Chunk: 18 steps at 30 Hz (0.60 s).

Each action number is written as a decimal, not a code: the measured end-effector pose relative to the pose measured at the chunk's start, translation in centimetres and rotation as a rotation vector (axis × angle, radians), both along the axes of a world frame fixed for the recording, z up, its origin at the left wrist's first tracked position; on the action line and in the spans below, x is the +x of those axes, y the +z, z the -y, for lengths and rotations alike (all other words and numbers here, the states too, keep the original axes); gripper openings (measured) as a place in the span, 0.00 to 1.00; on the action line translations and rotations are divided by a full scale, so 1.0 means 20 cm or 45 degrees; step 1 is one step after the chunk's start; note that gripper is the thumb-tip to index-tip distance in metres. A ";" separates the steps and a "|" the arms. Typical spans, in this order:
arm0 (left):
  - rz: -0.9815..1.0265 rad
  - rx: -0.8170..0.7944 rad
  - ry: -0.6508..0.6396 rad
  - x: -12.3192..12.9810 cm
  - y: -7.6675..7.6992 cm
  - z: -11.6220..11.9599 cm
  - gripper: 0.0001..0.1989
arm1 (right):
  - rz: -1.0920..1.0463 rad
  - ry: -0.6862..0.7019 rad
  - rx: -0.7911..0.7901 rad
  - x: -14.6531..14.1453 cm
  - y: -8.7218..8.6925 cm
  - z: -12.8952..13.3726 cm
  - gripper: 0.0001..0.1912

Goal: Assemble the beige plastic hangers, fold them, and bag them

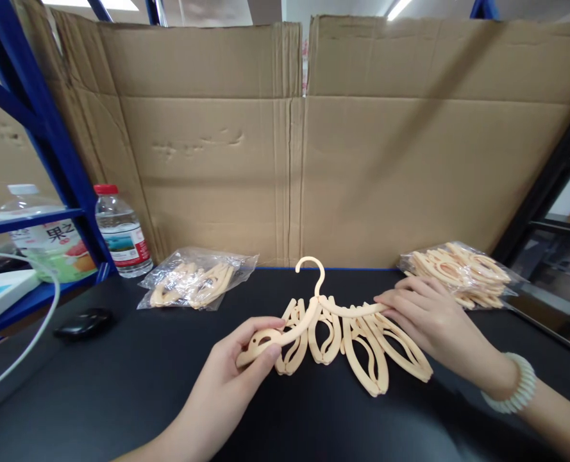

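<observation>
A beige plastic folding clothes hanger (pixel 317 300) is spread out to both sides, its hook pointing away from me. My left hand (pixel 229 369) is closed on the end of the left arm, thumb on top and fingers behind. At the tip of the right arm, my right hand (pixel 424 321) is closed with its fingertips on the hanger; the thumb is mostly hidden. Several folded hangers (pixel 373 386) of the same beige plastic lie in a row on the black table (pixel 294 423), just below and partly behind the spread one.
Clear plastic bags of beige hanger parts lie at the back left (pixel 208 282) and back right (pixel 458 269). A black mouse (pixel 85 323), a red-capped water bottle (pixel 121 234), a larger bottle (pixel 49 237) and a white cable (pixel 49 321) are at left. Cardboard (pixel 208 147) stands behind.
</observation>
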<state>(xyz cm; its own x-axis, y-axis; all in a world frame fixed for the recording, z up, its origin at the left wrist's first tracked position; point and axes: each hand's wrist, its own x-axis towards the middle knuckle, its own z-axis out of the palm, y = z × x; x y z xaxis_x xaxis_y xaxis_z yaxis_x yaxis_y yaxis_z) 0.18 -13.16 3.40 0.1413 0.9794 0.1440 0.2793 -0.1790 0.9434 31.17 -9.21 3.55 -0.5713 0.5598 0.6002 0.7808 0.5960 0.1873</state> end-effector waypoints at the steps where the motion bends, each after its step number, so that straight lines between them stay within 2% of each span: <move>1: 0.005 0.004 0.019 0.00 0.00 0.00 0.17 | 0.037 -0.055 0.045 0.00 0.01 0.01 0.12; 11: 0.147 0.025 0.150 0.00 -0.01 0.00 0.18 | 0.251 -0.331 0.452 -0.02 0.01 0.08 0.12; 15: 0.137 0.026 0.156 -0.01 -0.01 -0.01 0.17 | 0.249 -0.311 0.481 -0.02 0.02 0.09 0.13; 18: 0.138 0.031 0.151 -0.01 -0.02 0.00 0.18 | 0.184 -0.255 0.417 -0.02 0.02 0.08 0.12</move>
